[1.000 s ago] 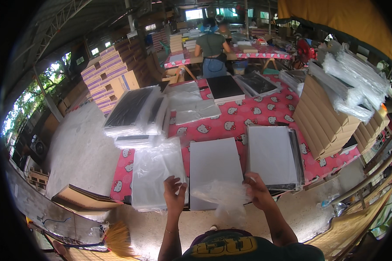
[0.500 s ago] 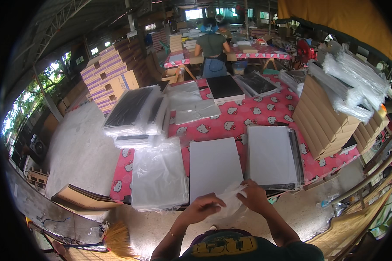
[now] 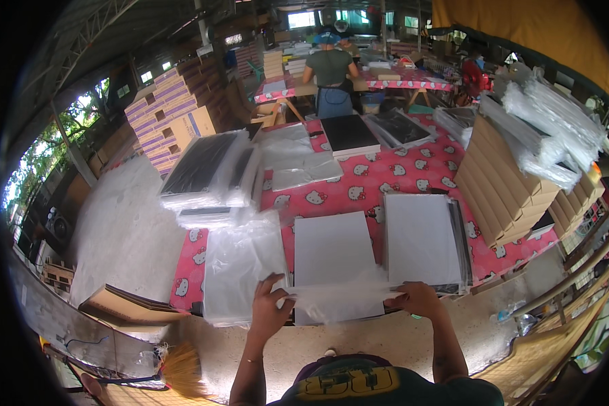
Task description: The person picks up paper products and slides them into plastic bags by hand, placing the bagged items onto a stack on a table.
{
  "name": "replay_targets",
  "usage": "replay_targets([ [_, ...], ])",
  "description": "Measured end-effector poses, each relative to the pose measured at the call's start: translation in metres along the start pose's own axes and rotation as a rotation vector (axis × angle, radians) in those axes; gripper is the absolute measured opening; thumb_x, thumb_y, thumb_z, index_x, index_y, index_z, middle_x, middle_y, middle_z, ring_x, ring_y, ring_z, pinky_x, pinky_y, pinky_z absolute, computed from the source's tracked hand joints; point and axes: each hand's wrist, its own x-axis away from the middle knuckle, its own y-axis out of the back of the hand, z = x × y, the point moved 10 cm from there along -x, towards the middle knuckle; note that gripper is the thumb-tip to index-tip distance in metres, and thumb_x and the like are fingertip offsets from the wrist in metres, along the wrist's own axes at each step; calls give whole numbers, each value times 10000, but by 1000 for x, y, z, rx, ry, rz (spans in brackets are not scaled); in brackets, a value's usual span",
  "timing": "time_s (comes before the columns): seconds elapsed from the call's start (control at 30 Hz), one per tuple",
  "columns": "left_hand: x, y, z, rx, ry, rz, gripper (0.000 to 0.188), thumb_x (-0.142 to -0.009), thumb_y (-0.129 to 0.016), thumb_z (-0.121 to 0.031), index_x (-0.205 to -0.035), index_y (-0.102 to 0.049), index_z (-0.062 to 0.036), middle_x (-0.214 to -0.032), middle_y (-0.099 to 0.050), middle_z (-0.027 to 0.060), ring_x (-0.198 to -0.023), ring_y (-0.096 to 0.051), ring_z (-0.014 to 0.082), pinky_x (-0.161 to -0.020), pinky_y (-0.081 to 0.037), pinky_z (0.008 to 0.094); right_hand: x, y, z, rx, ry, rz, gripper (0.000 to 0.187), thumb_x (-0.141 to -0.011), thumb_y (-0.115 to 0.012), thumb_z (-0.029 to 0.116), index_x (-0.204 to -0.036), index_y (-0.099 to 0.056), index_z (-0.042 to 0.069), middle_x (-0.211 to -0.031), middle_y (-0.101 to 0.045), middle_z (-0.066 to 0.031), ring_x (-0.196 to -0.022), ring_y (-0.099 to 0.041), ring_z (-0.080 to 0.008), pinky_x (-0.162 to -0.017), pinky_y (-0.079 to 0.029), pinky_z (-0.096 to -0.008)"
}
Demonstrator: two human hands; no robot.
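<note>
The left hand point(image 3: 271, 311) and right hand point(image 3: 421, 301) pinch clear plastic film point(image 3: 345, 299) between their fingers, stretched across the near part of a white panel point(image 3: 333, 245) on the pink surface point(image 3: 400, 177). Clear bags point(image 3: 245, 271) lie left, a white-topped stack point(image 3: 421, 240) right; beyond, a black-topped block point(image 3: 350, 137).

Clear plastic film point(image 3: 342, 303), stretched sideways
Slightly blurred, it spans the near end of a pale rectangular panel point(image 3: 333, 247) lying flat by the desk's point(image 3: 400, 177) near edge.
</note>
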Motion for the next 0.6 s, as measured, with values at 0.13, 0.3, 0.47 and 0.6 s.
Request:
replay_targets([
  [0.13, 16, -24, 11, 1509, 780, -28, 339, -769, -692, -376, -818, -549, -72, -785, -535, 31, -623, -592, 160, -590, -484, 290, 0, -15, 13, -472, 583, -57, 395, -809, -668, 441, -827, -631, 48, -1056, -607, -129, -889, -631, -270, -774, -495, -378],
  [0.3, 26, -52, -44, 945, 389, 644, 427, -870, -658, -292, -1156, -544, 3, -922, -624, 67, -742, -579, 111, -658, -490, 241, 10, -2, 25, -1571, 408, 106, 345, -886, -604, 339, -873, -611, -6, -1071, -582, -109, -942, -576, -223, -826, -471, -333],
  [0.47, 15, -51, -43, 1312, 493, 412, 341, -912, -592, -285, -1100, -574, -1, -872, -657, 84, -738, -602, 161, -679, -504, 300, 23, -29, 27, -1306, 343, 313, 302, -917, -575, 278, -1014, -605, -7, -953, -616, -92, -883, -595, -208, -833, -468, -328],
  [0.6, 5, -48, -24, 2248, 530, 372, 331, -927, -554, -333, -1003, -593, -14, -866, -658, 98, -706, -607, 178, -655, -501, 309, 34, -47, 62, -589, 559, 502, 237, -948, -529, 236, -1071, -601, 47, -841, -622, -83, -831, -600, -183, -771, -475, -312],
])
